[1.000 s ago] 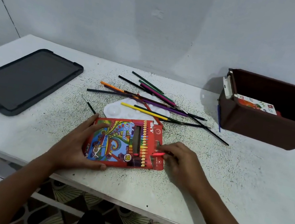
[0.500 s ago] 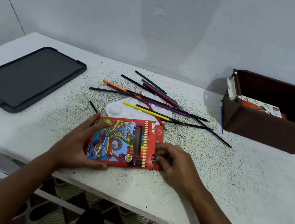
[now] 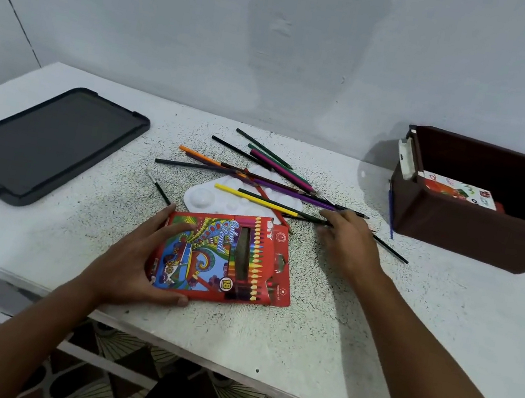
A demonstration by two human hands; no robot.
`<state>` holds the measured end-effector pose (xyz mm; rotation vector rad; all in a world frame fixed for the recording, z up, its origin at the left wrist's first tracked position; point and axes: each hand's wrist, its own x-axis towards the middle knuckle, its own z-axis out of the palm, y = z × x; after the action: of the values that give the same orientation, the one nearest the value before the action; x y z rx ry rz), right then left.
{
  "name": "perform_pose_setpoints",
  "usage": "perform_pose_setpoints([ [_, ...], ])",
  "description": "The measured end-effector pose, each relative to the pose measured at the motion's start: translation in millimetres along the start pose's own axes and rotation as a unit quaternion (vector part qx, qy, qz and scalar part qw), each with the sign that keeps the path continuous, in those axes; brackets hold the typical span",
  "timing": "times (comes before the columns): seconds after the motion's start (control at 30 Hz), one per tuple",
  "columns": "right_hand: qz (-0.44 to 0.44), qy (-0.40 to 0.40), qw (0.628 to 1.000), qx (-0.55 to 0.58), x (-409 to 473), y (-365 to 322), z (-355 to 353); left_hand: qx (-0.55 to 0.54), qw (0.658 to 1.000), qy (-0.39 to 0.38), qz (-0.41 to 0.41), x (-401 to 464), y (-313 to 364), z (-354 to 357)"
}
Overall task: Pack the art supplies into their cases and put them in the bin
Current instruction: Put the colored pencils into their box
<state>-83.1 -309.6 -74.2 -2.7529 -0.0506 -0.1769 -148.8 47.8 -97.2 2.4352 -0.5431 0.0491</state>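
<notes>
A red colour-pencil case [image 3: 227, 255] lies flat near the table's front edge, and my left hand [image 3: 136, 261] grips its left side. Several loose coloured pencils [image 3: 268, 179] are scattered behind it, some lying across a white paint palette [image 3: 205, 201]. My right hand [image 3: 348, 241] rests on the right ends of the pencils, its fingers over a dark pencil [image 3: 385, 245]; whether they have closed on it I cannot tell. A dark brown bin [image 3: 478, 231] stands at the right with a printed box [image 3: 457, 191] inside.
A black tray-like lid [image 3: 38, 140] lies at the table's left. A small paintbrush [image 3: 159, 186] lies left of the palette. A blue pen [image 3: 390, 210] leans against the bin's left side. The wall runs close behind the table.
My right hand left the right end of the case, where it held a red pencil, and moved up and right to the loose pencils. My left hand stays on the case.
</notes>
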Motion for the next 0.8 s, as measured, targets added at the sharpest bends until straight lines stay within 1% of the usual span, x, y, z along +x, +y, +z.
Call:
perform_pose_setpoints([
  [0.17,0.027,0.024,0.999,-0.022,6.0,-11.9,6.1,0.007,1.000,0.001,-0.003,1.8,-0.4,-0.6],
  [0.3,0.043,0.058,0.997,0.025,0.5,-5.6,3.1,0.006,1.000,0.003,-0.003,1.8,-1.7,0.2],
  [0.4,0.063,0.096,0.992,0.058,-9.5,14.6,-7.9,0.006,1.000,0.007,-0.001,1.2,-1.2,0.1],
  [0.5,0.055,0.114,0.990,0.061,-32.4,38.8,-21.4,0.011,1.000,0.008,0.002,1.5,-1.2,0.4],
  [0.63,0.031,0.097,0.992,0.080,-70.1,60.4,-31.9,0.015,1.000,0.011,0.001,1.7,-2.7,1.7],
  [0.8,0.019,0.127,0.978,0.163,-95.6,46.3,-22.5,0.019,1.000,0.012,0.010,1.9,-3.1,2.2],
])
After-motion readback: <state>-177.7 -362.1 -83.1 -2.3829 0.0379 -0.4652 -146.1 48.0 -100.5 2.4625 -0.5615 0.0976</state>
